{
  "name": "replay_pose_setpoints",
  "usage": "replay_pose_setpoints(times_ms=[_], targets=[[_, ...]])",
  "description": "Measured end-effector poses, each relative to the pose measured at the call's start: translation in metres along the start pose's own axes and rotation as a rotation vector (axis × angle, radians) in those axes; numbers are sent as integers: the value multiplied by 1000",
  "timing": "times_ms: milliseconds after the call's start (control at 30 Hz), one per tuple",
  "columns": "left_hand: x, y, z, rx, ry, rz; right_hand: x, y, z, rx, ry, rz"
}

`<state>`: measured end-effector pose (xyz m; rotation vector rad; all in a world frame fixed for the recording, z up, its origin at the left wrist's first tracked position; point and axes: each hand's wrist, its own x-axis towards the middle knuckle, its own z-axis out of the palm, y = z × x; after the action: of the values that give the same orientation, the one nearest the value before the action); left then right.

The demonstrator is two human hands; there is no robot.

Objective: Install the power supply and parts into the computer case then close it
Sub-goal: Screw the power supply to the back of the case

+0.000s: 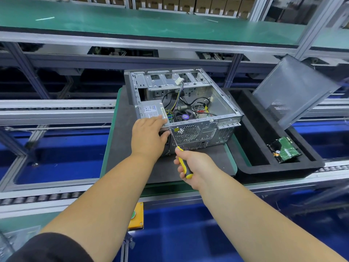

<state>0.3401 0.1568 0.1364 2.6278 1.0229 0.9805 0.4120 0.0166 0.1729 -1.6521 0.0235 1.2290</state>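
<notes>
Right hand (196,167) grip wraps the screwdriver (184,163), tip at the case (188,110) rear beside the left hand (149,137).

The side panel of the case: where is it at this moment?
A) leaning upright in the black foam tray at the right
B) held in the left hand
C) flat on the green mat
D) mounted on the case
A: the side panel stands tilted in the black foam tray, apart from the open computer case.

Left hand (149,137) reaching forward palm down, fingers draped, right hand (194,167) fisted, both forearms extended
</notes>
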Motion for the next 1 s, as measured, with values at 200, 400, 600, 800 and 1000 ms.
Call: replay_pose_setpoints(times_ms=[200,400,600,800,1000], targets=[[0,0,0,-1,0,0,-3,1,1,-22,-23,-1],[0,1,0,2,11,8,-3,-9,2,198,-182,167],[1,1,0,10,6,7,-7,-6,1,338,-200,154],[0,0,1,1,16,7,-5,1,5,86,42,-2],[-1,-1,3,-8,36,11,-3,-6,7,305,-164,209]])
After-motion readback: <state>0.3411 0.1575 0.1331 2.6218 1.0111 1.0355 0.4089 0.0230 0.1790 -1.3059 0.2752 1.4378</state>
